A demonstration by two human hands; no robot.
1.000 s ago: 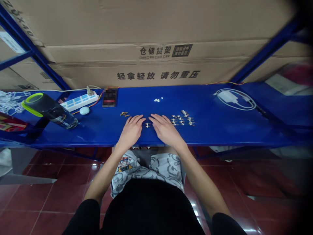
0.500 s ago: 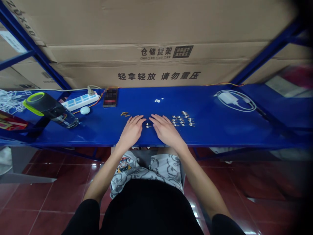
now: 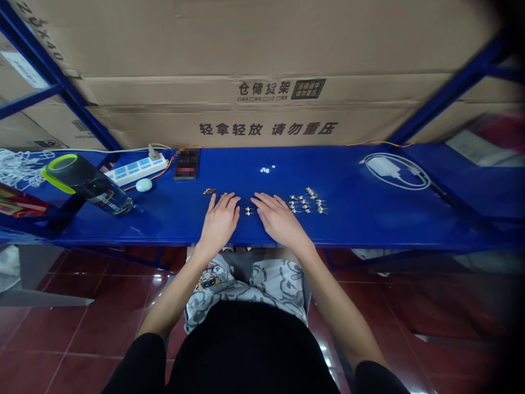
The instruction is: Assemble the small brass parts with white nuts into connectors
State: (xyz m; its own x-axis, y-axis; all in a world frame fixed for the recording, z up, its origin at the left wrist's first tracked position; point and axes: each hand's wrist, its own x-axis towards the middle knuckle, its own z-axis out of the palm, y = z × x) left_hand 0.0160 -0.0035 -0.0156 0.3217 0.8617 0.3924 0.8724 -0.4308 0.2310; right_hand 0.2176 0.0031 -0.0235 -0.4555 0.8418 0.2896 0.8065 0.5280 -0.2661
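My left hand (image 3: 220, 220) rests palm down on the blue tabletop (image 3: 164, 219), fingers apart and holding nothing. Just behind its fingertips lie several small brass-coloured pins (image 3: 209, 191). My right hand (image 3: 279, 216) also lies flat with its fingers spread, nothing in it. Between the two hands are two small white-headed pieces with thin stems (image 3: 248, 211). To the right of my right hand, several similar white-headed pieces (image 3: 305, 202) lie in loose rows. Farther back is a small cluster of loose white bits (image 3: 266, 169).
A dark bottle with a green rim (image 3: 92, 183) leans at the left, near a white power strip (image 3: 137, 170), a white oval object (image 3: 144, 185) and a dark box (image 3: 186, 163). A charger with coiled cable (image 3: 383, 166) lies right. Cardboard (image 3: 246, 44) stands behind.
My left hand has shifted slightly left, away from the two pieces between my hands. The right hand has hardly moved. The brass-coloured pins now lie closer together.
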